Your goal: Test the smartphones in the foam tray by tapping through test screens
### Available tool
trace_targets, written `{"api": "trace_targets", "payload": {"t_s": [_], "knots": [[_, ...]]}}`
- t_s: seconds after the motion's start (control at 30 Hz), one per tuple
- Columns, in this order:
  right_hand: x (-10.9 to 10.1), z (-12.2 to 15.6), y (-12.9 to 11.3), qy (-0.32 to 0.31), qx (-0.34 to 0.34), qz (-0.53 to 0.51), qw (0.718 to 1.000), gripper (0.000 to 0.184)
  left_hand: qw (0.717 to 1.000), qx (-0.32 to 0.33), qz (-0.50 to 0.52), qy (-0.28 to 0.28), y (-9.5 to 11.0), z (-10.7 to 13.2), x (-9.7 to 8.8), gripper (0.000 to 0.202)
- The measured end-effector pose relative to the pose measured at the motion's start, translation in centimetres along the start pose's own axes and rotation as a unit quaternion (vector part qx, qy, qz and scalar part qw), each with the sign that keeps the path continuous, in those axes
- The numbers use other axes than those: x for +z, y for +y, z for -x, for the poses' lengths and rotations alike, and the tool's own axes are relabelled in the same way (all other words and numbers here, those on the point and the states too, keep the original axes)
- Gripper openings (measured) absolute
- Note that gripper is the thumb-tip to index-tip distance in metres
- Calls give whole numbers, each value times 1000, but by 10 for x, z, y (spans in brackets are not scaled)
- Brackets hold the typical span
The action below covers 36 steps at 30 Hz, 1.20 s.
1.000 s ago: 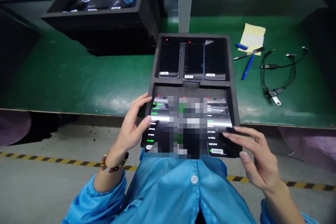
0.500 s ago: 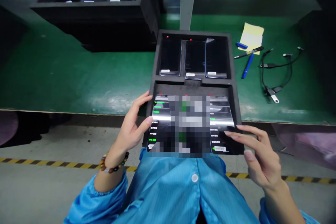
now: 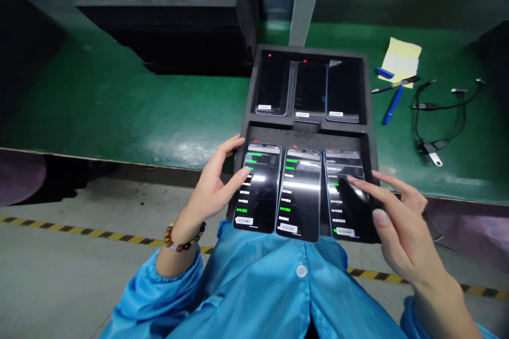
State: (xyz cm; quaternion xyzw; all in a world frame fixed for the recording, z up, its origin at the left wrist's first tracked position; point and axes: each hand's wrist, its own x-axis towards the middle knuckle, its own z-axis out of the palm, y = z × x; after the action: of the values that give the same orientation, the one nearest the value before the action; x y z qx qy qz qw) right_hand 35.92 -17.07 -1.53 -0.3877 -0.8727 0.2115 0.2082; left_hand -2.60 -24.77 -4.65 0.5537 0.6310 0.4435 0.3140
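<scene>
A black foam tray (image 3: pixel 246 100) rests half on the green bench, half on my lap. Its near row holds three lit phones: left phone (image 3: pixel 257 188), middle phone (image 3: pixel 299 193), right phone (image 3: pixel 345 193), all showing green and white menu lines. The far row holds three dark phones (image 3: pixel 310 90). My left hand (image 3: pixel 214 190) rests at the tray's left edge, fingers spread, thumb on the left phone's screen. My right hand (image 3: pixel 393 222) is open with fingers stretched out, a fingertip touching the right phone's screen.
A second black tray of phones (image 3: pixel 170 16) stands at the back left on the green bench (image 3: pixel 119 106). Right of my tray lie a yellow notepad (image 3: pixel 401 58), pens (image 3: pixel 392 106) and black cables with a USB adapter (image 3: pixel 435 143). A grey post (image 3: pixel 306 0) rises behind.
My right fingertip has slid up the right phone's screen. My left thumb stays on the left phone. The view has shifted, so everything sits a little further right.
</scene>
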Motion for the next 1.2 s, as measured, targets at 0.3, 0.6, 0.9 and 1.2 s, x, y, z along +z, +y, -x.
{"api": "trace_targets", "payload": {"t_s": [0.3,0.6,0.9,1.2], "knots": [[5,-11,-42,-133,-143,-4,981,57,999,-9,-20,-26,11,4,-2,60],[-16,4,-17,-17,15,-21,1000,54,994,27,-44,-93,13,8,-9,79],[-13,11,-3,70,133,-49,987,48,986,8,-58,-155,18,12,-18,98],[-13,30,18,97,339,-131,927,45,991,-26,-13,-129,19,15,-22,80]]}}
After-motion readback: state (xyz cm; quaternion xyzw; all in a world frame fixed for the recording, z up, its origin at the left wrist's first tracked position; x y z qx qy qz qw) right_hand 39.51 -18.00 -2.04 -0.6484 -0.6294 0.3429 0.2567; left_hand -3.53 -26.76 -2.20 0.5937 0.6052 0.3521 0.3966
